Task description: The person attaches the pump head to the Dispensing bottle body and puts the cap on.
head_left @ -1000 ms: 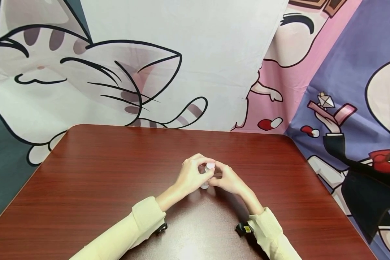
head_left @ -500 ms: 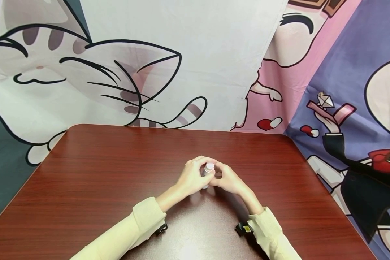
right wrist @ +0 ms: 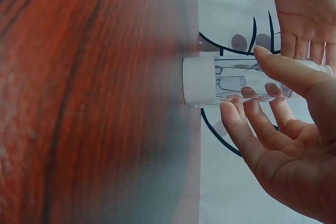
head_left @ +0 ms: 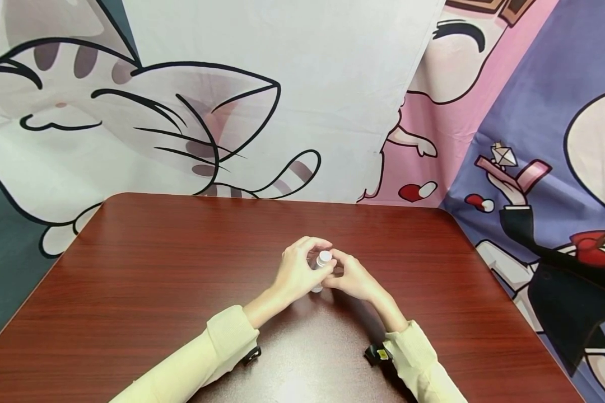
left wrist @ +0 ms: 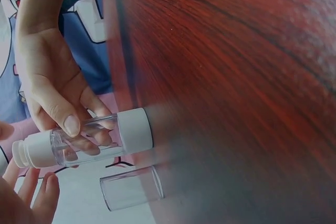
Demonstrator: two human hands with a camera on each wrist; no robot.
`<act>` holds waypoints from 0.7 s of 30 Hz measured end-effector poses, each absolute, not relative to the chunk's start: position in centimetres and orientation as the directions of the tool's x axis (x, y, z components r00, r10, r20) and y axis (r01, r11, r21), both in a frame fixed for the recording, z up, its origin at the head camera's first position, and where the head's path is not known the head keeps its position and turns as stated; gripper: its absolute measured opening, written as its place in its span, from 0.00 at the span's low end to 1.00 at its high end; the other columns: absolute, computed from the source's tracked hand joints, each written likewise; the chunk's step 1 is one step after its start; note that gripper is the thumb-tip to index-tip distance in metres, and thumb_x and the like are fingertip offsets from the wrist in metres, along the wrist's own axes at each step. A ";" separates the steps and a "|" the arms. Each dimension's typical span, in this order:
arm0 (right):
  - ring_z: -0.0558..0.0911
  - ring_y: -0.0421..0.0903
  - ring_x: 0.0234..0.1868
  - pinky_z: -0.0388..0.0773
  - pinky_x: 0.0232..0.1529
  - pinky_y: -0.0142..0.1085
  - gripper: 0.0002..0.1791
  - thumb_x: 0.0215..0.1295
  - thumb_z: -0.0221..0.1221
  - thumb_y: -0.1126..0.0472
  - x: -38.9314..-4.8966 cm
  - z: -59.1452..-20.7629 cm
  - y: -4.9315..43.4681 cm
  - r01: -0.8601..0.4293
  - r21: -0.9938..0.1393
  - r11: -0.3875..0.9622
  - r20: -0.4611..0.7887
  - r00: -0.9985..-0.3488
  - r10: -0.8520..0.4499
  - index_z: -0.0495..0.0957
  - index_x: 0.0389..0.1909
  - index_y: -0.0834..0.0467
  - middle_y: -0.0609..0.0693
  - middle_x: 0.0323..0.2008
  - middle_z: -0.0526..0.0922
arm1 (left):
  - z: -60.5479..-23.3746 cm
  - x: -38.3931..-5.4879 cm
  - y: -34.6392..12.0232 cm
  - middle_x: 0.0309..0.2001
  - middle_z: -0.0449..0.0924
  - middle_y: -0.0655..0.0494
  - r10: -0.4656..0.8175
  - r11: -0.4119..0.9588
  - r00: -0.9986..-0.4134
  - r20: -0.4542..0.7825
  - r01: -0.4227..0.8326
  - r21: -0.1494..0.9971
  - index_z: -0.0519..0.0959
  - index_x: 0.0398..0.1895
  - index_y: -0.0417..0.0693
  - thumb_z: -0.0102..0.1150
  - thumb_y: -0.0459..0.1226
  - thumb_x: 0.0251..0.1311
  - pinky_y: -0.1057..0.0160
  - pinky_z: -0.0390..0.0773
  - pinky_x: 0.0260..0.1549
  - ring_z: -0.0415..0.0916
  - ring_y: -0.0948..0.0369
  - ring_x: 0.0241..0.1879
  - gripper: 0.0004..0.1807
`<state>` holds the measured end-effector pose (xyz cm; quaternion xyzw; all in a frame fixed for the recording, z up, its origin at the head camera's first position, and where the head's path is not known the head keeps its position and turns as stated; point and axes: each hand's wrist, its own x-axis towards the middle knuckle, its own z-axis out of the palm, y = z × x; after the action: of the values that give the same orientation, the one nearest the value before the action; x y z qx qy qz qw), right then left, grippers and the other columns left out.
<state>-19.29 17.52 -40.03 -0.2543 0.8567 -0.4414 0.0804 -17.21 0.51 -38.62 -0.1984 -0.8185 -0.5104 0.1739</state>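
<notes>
Clear cylindrical bottle [left wrist: 109, 149], upright on glossy wood-grain table [head_left: 156, 280] — right hand [head_left: 352, 277] grasping barrel [right wrist: 230, 81], left hand [head_left: 297, 271] loosely spread by white neck [left wrist: 40, 150]; hollow transparent cap [left wrist: 131, 188] beside.

Furniture: reddish-brown wood-grain table with rounded far corners [head_left: 156, 252] | left: white cloth backdrop with cartoon cat [head_left: 333, 84] | right: pink-and-blue cartoon-printed cloth [head_left: 524, 106] | light: pale glare on near tabletop [head_left: 293, 386]
</notes>
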 end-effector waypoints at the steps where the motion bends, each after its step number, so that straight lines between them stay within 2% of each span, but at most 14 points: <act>1: 0.82 0.51 0.50 0.80 0.49 0.37 0.23 0.54 0.67 0.65 -19.3 -40.1 17.5 -0.355 -0.803 0.478 0.080 -0.860 -0.504 0.74 0.52 0.64 0.58 0.48 0.83 | -38.6 -17.2 0.5 0.40 0.83 0.56 0.126 0.406 -0.868 0.480 0.487 0.773 0.83 0.42 0.48 0.69 0.41 0.50 0.56 0.80 0.39 0.81 0.61 0.37 0.15; 5: 0.83 0.53 0.48 0.82 0.46 0.39 0.23 0.54 0.68 0.65 -19.3 -40.1 17.5 -0.329 -0.824 0.461 0.062 -0.862 -0.504 0.73 0.50 0.65 0.60 0.47 0.82 | -38.5 -17.2 0.4 0.36 0.82 0.57 0.085 0.420 -0.881 0.466 0.456 0.785 0.83 0.39 0.49 0.69 0.44 0.51 0.58 0.82 0.37 0.82 0.61 0.33 0.14; 12: 0.82 0.53 0.50 0.81 0.47 0.40 0.25 0.54 0.69 0.65 -19.2 -40.1 17.5 -0.330 -0.819 0.470 0.067 -0.867 -0.494 0.73 0.51 0.66 0.60 0.48 0.82 | -38.5 -17.2 0.3 0.30 0.81 0.60 0.103 0.472 -0.875 0.474 0.462 0.751 0.85 0.34 0.52 0.70 0.44 0.49 0.72 0.76 0.30 0.79 0.65 0.27 0.11; 21: 0.83 0.50 0.45 0.81 0.44 0.34 0.25 0.54 0.67 0.66 -19.2 -40.0 17.5 -0.334 -0.817 0.470 0.060 -0.860 -0.507 0.73 0.53 0.64 0.58 0.43 0.82 | -38.6 -17.2 0.1 0.31 0.81 0.60 0.138 0.446 -0.865 0.483 0.490 0.749 0.86 0.36 0.50 0.66 0.41 0.50 0.73 0.77 0.28 0.79 0.66 0.26 0.10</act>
<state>-19.25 17.52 -40.01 -0.2467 0.8519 -0.4519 0.0957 -17.18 0.12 -38.58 -0.1888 -0.8313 -0.4912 0.1791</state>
